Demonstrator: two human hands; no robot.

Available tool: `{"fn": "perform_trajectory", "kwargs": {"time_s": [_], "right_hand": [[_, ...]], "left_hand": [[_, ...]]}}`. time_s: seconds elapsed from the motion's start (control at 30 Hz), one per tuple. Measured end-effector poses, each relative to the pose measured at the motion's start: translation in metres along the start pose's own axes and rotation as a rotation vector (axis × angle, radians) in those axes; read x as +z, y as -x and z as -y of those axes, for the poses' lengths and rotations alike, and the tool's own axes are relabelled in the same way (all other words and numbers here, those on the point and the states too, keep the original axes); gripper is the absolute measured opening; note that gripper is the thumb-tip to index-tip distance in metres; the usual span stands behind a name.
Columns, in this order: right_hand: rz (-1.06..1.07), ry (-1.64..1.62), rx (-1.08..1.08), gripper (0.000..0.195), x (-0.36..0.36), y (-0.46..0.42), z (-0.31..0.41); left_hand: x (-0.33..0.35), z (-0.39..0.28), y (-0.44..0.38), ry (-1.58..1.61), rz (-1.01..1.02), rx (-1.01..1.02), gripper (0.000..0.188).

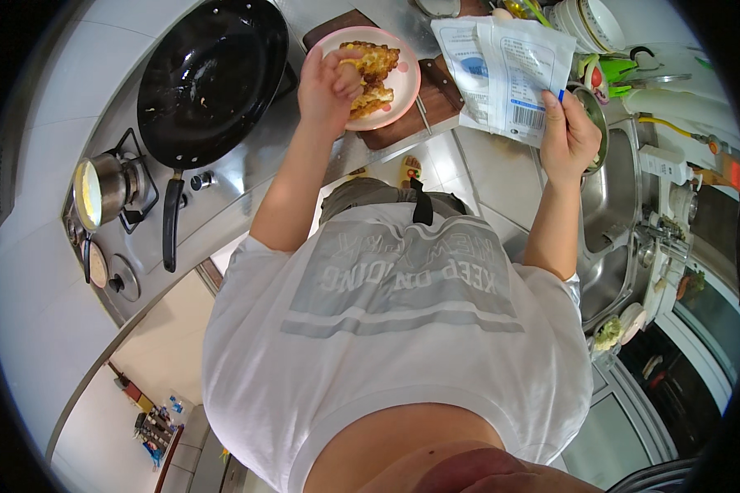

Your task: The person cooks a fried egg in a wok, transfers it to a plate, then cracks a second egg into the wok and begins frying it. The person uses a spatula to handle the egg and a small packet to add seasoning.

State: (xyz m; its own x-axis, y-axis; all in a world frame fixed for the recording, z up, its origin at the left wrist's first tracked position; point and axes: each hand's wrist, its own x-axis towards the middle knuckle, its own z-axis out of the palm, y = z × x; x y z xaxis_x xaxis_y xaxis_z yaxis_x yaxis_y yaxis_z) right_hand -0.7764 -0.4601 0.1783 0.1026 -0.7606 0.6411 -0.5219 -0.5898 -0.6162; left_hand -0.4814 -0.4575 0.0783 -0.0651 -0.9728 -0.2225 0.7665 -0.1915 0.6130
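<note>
My left hand (330,89) is over the left side of a pink-rimmed plate (411,95), fingers curled; whether it holds anything small is unclear. Browned fried eggs (379,65) lie on the plate, partly hidden by those fingers. The plate rests on a dark wooden board (379,140). A white plastic packet (493,74) with blue print and a barcode hangs from my right hand (567,138), pinched at its edge between thumb and fingers. It is held to the right of the plate, above the counter's edge.
A black wok (213,80) stands at left, its handle towards me. A steel saucepan (102,188) sits on the burner beyond it, near a glass lid (123,278). Stacked bowls (592,28) stand at upper right. A metal bowl (598,123) is behind my right hand, beside the steel sink (610,185).
</note>
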Motion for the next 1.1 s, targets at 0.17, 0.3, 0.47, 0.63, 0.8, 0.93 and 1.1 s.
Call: {"fn": "perform_trajectory", "kwargs": {"time_s": [0.17,0.3,0.47,0.63,0.8,0.93,1.1], "right_hand": [[-0.101,-0.048,0.027,0.014,0.008,0.004,0.000],[-0.135,-0.031,0.046,0.014,0.007,0.006,-0.003],[-0.141,-0.022,0.042,0.014,0.008,0.008,-0.004],[-0.154,-0.065,0.064,0.013,0.010,0.005,-0.005],[-0.124,-0.092,0.067,0.013,0.013,0.003,-0.004],[-0.118,-0.056,0.084,0.013,0.011,0.001,-0.005],[-0.123,-0.034,0.081,0.014,0.009,0.000,-0.010]], "left_hand": [[0.000,-0.006,-0.026,-0.477,0.053,0.115,0.059],[-0.003,-0.006,-0.017,-0.658,0.033,0.122,0.063],[0.007,-0.005,-0.028,-0.651,0.060,0.120,0.063],[-0.007,-0.012,-0.069,-0.669,0.107,0.097,0.057],[-0.005,-0.008,-0.114,-0.947,-0.027,0.034,0.055],[-0.001,-0.008,-0.119,-1.186,-0.102,0.298,0.057],[-0.011,0.004,-0.107,-1.298,-0.001,0.531,0.048]]}}
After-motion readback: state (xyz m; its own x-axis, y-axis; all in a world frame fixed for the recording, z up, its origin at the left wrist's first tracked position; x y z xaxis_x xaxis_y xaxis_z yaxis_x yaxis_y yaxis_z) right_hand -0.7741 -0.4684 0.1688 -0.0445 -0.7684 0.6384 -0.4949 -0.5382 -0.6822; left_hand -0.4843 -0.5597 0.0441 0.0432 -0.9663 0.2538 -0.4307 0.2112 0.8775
